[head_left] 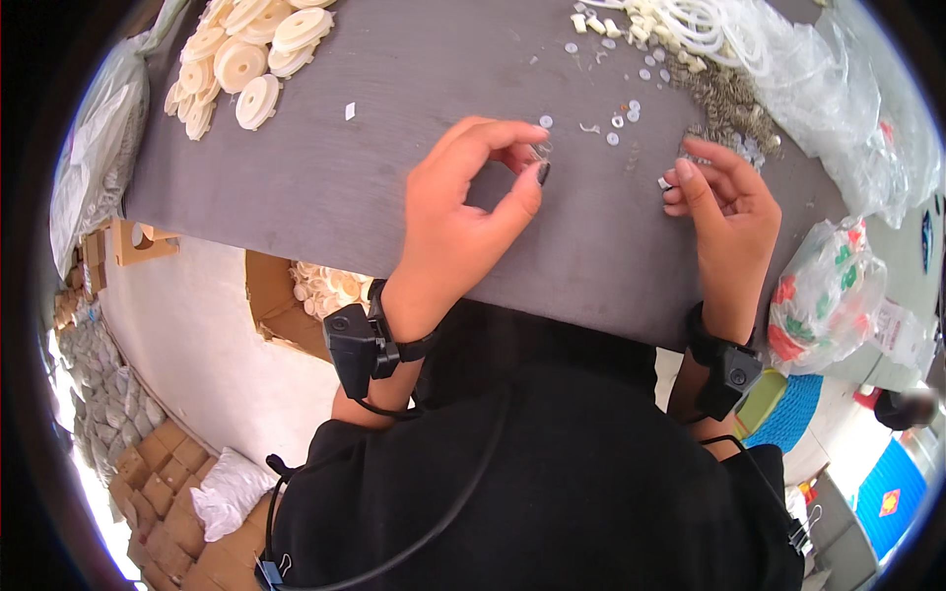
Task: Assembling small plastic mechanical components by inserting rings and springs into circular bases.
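Observation:
Above the grey table (325,187), my left hand (458,202) pinches a thin, shiny metal spring (541,150) between thumb and fingertips. A dark spot shows at the thumb tip; I cannot tell what it is. My right hand (727,202) is held apart from it on the right, with its fingers curled in. By its fingertips is a tiny white and dark spot (665,184), too small to name. Just beyond the right hand lies a heap of metal springs (724,98). Small translucent washers (613,139) are scattered between and beyond the hands.
Cream plastic wheels (239,65) are piled at the far left. White rings (695,22) and small cream fittings (645,25) lie at the far right, beside clear plastic bags (808,94). A patterned plastic bag (823,295) sits right. Below the table edge stands a carton (271,295) of cream parts.

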`<state>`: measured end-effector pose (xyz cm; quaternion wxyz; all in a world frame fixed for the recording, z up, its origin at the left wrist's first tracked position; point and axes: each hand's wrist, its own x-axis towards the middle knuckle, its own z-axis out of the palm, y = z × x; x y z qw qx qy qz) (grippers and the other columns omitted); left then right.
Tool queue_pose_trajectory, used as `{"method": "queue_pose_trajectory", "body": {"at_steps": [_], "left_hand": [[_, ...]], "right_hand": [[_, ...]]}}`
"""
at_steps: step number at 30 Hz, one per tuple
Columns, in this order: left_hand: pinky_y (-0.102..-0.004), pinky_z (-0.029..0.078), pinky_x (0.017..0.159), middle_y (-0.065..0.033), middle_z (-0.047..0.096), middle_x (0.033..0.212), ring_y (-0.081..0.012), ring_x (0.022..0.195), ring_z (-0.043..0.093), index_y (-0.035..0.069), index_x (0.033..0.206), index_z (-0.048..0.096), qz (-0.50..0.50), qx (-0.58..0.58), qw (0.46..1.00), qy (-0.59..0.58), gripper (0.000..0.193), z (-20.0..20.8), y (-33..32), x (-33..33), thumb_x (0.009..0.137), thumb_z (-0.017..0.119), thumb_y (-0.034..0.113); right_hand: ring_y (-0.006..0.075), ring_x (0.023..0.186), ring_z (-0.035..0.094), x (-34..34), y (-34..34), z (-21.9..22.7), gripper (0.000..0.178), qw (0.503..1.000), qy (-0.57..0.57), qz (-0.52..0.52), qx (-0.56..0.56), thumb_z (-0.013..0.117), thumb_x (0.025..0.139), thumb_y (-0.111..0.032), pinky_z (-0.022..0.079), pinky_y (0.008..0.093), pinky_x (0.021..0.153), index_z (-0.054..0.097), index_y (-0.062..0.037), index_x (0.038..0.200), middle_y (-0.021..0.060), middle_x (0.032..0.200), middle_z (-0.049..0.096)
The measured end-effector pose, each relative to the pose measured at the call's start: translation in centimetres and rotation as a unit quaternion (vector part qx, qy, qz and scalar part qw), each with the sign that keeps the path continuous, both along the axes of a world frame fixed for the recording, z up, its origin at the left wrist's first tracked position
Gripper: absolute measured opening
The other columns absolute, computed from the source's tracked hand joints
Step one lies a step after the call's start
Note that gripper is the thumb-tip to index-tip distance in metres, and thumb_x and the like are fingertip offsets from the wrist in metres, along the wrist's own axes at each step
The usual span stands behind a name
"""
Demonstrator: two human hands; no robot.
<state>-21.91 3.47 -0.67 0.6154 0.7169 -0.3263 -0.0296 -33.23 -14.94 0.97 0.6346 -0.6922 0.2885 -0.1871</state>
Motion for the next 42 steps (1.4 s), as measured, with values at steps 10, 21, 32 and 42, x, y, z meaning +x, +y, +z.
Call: {"method": "queue_pose_trajectory", "body": {"at_steps": [10,21,32,42], "left_hand": [[-0.0255,0.049,0.073,-0.0071,0.065,0.093,-0.015,0.081,0.063,0.001,0.1,0.066,-0.028,0.02,0.994,0.107,0.023,0.8,1.1,-0.2,0.077,0.065,-0.001],[-0.03,0.051,0.074,-0.0092,0.067,0.095,-0.0156,0.082,0.064,0.002,0.111,0.06,-0.013,-0.052,0.987,0.151,0.028,0.8,2.7,-0.1,0.083,0.061,0.005],[-0.0311,0.051,0.069,-0.0125,0.068,0.097,-0.0228,0.078,0.066,0.006,0.111,0.062,-0.008,-0.035,0.992,0.123,0.023,0.8,3.2,-1.1,0.089,0.06,0.011],[-0.031,0.051,0.077,-0.01,0.069,0.101,-0.0246,0.09,0.066,0.005,0.104,0.066,-0.073,-0.026,0.99,0.116,0.018,0.5,3.3,0.1,0.087,0.062,0.011]], "right_hand": [[0.0175,0.079,0.067,0.8,1.6,1.0,0.016,0.991,-0.031,0.072,0.112,0.064,0.088,-0.005,0.055,0.0281,0.071,0.062,0.0047,0.1,0.0144,0.091,0.069],[0.0175,0.078,0.065,3.9,4.6,0.3,0.01,0.979,0.037,0.126,-0.156,0.066,0.084,-0.004,0.051,0.0286,0.072,0.067,0.0018,0.092,0.01,0.086,0.068],[0.012,0.071,0.06,4.1,5.1,1.4,0.016,0.97,0.056,0.147,-0.185,0.062,0.086,-0.005,0.047,0.026,0.064,0.068,0.0024,0.099,0.0093,0.086,0.069],[0.0131,0.062,0.061,3.7,5.8,1.8,0.015,0.976,-0.039,0.202,0.066,0.064,0.083,-0.003,0.051,0.0238,0.059,0.064,0.0032,0.097,0.0098,0.079,0.066]]}}
